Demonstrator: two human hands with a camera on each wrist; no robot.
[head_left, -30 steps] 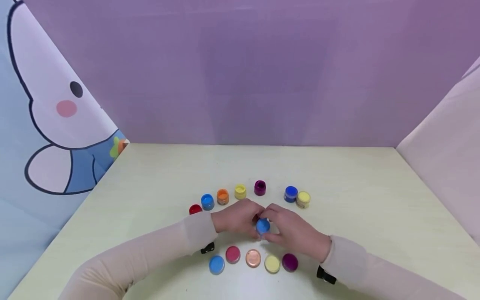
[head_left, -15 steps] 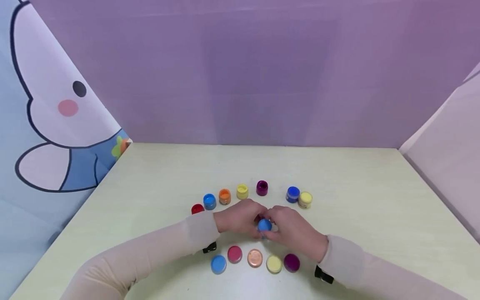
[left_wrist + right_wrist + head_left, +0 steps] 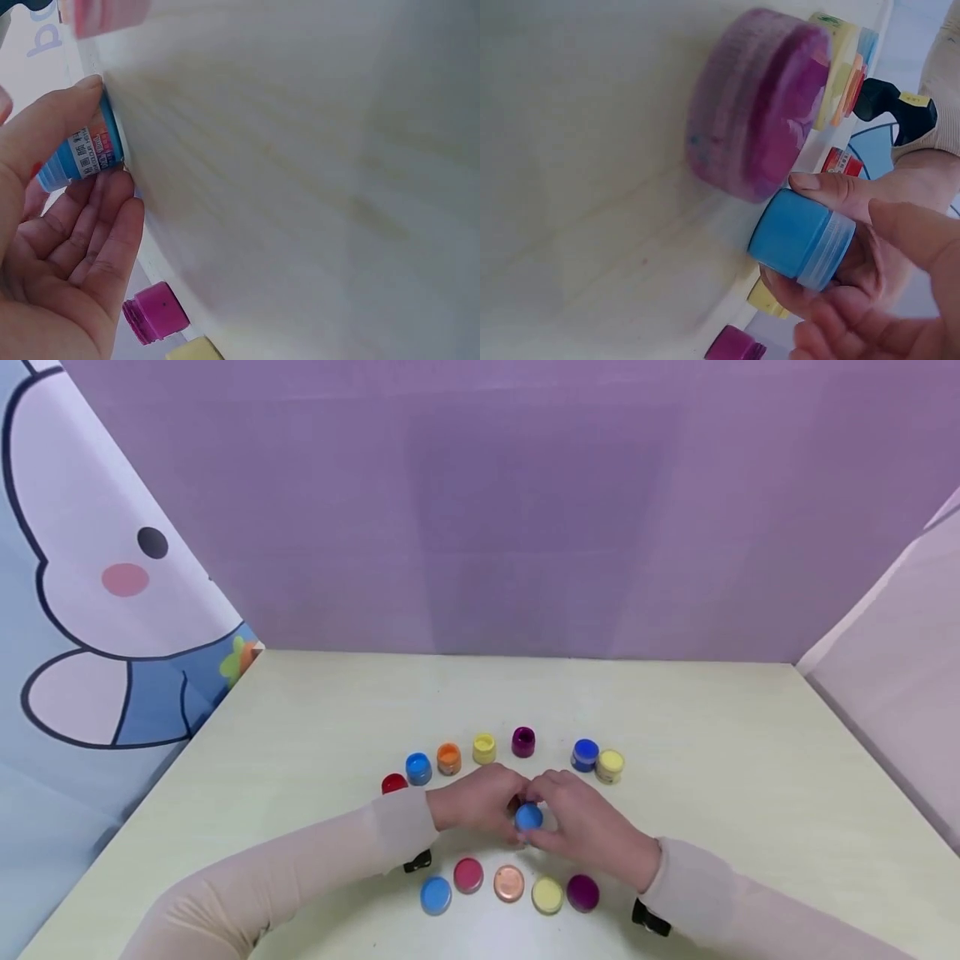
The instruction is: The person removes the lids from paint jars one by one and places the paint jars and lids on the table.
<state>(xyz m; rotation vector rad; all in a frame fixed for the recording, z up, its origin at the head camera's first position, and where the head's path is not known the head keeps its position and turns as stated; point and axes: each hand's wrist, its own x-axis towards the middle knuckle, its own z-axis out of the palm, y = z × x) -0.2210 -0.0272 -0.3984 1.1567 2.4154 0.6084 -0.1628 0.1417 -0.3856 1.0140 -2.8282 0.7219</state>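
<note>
A small blue paint jar (image 3: pixel 528 817) with a clear-rimmed lid (image 3: pixel 829 251) is between my two hands at mid-table. My left hand (image 3: pixel 480 797) grips the jar body, thumb on one side and fingers on the other; its printed label (image 3: pixel 91 150) shows. Around the lid end, my right hand (image 3: pixel 592 822) is loosely curved. In the right wrist view the right thumb (image 3: pixel 911 232) stands a little apart from the lid, while the fingers lie close under it; whether they touch is unclear.
Behind my hands stand open jars: red (image 3: pixel 393 783), blue (image 3: pixel 418 768), orange (image 3: pixel 449 759), yellow (image 3: pixel 484 749) and purple (image 3: pixel 523 742). Dark blue (image 3: pixel 585 755) and pale yellow (image 3: pixel 610 766) jars stand right. In front lie several lids, including a blue lid (image 3: pixel 436 895) and purple lid (image 3: pixel 582 893).
The head view has shifted slightly. Both hands stay around the blue jar at the same spot, with only small finger movements at its lid. The other jars and lids have not moved.
</note>
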